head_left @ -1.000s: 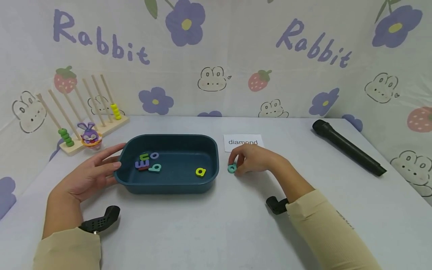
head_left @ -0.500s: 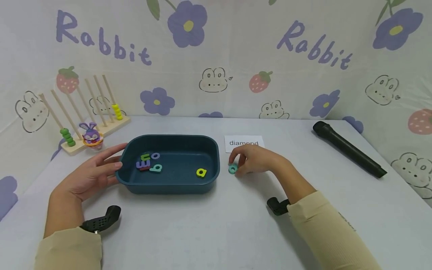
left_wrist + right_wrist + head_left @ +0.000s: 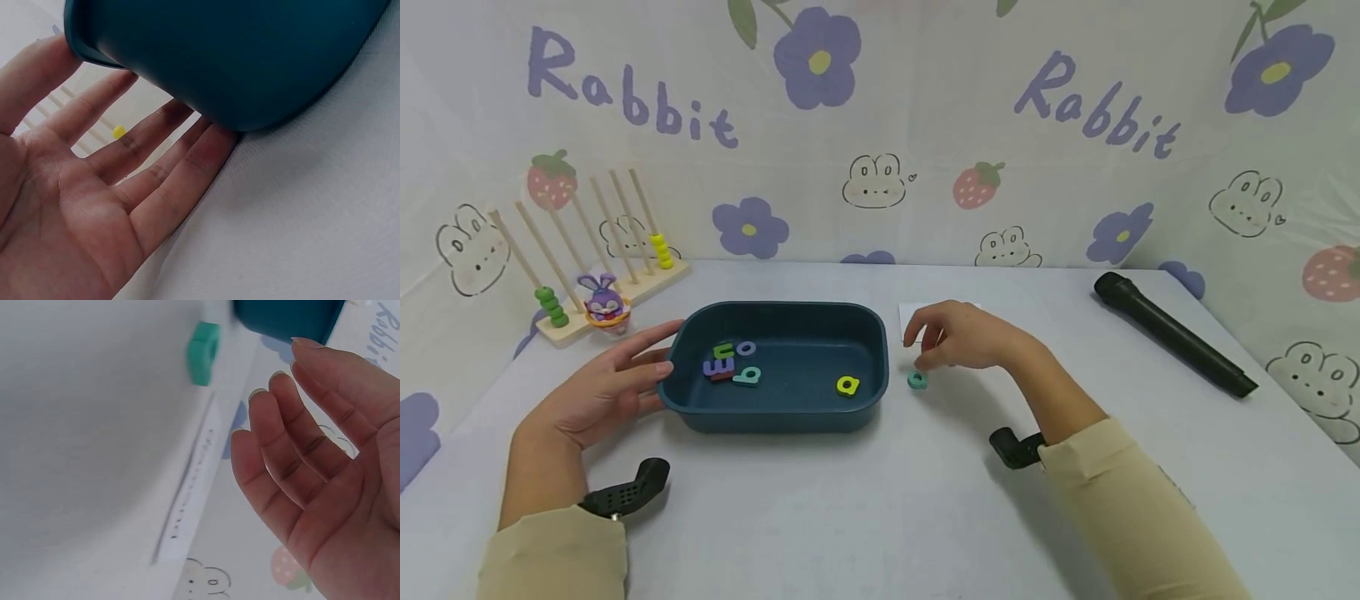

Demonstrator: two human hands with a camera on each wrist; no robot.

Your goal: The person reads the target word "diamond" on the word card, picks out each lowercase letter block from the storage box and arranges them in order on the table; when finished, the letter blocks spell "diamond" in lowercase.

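A dark teal plastic basin (image 3: 775,423) stands on the white table. My left hand (image 3: 598,387) rests against its left end, thumb at the rim and fingers extended along the outer wall, as the left wrist view (image 3: 106,181) also shows. In the basin lie a yellow letter (image 3: 847,385), a teal letter (image 3: 747,377), a purple letter (image 3: 718,367), a green letter (image 3: 723,350) and a purple ring-shaped letter (image 3: 746,347). Right of the basin, a small teal letter (image 3: 917,380) lies on the table. My right hand (image 3: 966,335) hovers just above it with loosely bent fingers, holding nothing.
A white word card (image 3: 913,317) lies behind my right hand, its print hidden in the head view. A black microphone-shaped object (image 3: 1172,333) lies at the right. A wooden peg rack (image 3: 655,282) with beads and a purple rabbit figure (image 3: 602,300) stand back left.
My right hand has let go of the small teal letter and risen slightly, leaving it on the table. The left hand stays at the basin.
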